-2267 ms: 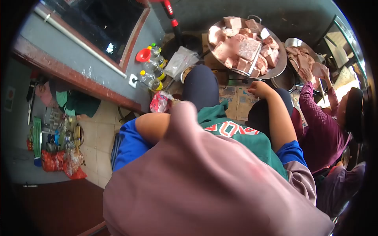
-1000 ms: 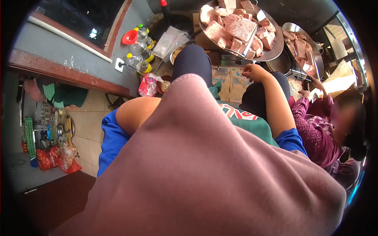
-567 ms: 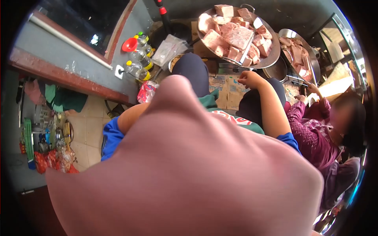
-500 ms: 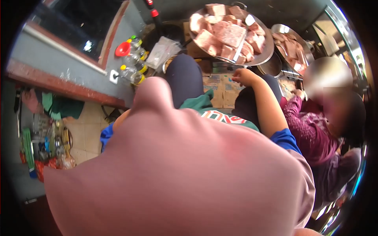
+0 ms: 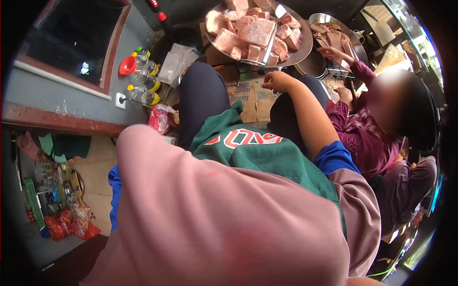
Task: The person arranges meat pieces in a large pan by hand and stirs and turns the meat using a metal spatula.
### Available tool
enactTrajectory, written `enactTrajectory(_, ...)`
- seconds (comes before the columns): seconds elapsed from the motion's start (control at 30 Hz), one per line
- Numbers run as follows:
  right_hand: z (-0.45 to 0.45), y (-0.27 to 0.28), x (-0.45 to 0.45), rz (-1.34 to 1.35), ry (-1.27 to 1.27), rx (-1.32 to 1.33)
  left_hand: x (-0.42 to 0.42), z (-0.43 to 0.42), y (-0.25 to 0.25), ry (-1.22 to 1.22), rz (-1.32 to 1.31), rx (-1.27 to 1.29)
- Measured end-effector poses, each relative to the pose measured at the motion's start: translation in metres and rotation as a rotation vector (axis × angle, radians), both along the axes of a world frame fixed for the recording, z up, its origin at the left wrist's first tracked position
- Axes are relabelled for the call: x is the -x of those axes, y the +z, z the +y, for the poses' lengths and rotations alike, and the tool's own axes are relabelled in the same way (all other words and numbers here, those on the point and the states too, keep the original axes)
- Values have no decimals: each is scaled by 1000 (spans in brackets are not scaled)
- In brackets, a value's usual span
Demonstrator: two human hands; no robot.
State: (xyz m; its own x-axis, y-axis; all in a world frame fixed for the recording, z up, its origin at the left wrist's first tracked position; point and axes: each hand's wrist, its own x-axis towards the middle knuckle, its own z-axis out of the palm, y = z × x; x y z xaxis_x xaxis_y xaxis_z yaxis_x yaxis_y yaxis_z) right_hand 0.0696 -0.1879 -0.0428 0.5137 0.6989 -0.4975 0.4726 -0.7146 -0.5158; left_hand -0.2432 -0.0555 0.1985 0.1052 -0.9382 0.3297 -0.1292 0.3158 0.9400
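Observation:
My right hand (image 5: 277, 82) hangs over my right knee, its fingers loosely bent and apart, with nothing in them. Cardboard (image 5: 249, 101) lies below it on the floor. Just beyond the hand stands a wide metal pan (image 5: 305, 52) heaped with pinkish meat-like blocks (image 5: 257, 31). A long metal tool (image 5: 270, 42), perhaps tongs, rests on the blocks, apart from my hand. My left hand is out of sight, with that arm covered by the pink cloth (image 5: 205, 209) draped over my front. A green apron (image 5: 257, 159) shows beneath the cloth.
On the right sits a co-worker, one hand (image 5: 334, 55) reaching near a second pan (image 5: 329, 20) of pinkish pieces. Capped bottles (image 5: 143, 93) and a red funnel (image 5: 127, 65) stand along the left wall, near a plastic bag (image 5: 176, 64) and a wall socket (image 5: 120, 100).
My view has shifted, and the pink cloth covers less of it, revealing more apron and a pink packet. The co-worker's hand has risen towards the second pan. My right hand stays by my knee.

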Motion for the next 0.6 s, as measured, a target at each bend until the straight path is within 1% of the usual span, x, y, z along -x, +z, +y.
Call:
enactTrajectory(0.1, 5, 5, 3, -5, 4, 2, -2, 9, -3, 34, 44, -16)
enactTrajectory(0.17, 8, -5, -1, -1, 10, 18, 0, 18, -5, 67, 86, -21)
enactTrajectory(0.2, 9, -7, -3, -43, 43, -5, 2, 24, -6, 90, 115, -23)
enactTrajectory(0.23, 10, -6, 1, -82, 80, -24, 3, 29, -8, 120, 142, -24)
enactTrajectory(0.37, 18, -1, 6, -33, 54, 12, 8, 52, -22, 275, 273, 9)
enactTrajectory(0.47, 27, -2, 7, -63, 128, 13, 11, 72, -37, 431, 405, 87)
enactTrajectory(0.53, 31, -7, 3, -88, 160, -3, 18, 83, -54, 540, 518, 183)
enactTrajectory(0.57, 35, -35, -11, -147, 235, -11, 23, 88, -63, 591, 558, 250)
enactTrajectory(0.6, 34, -30, -10, -190, 278, -62, 30, 92, -73, 639, 587, 317)
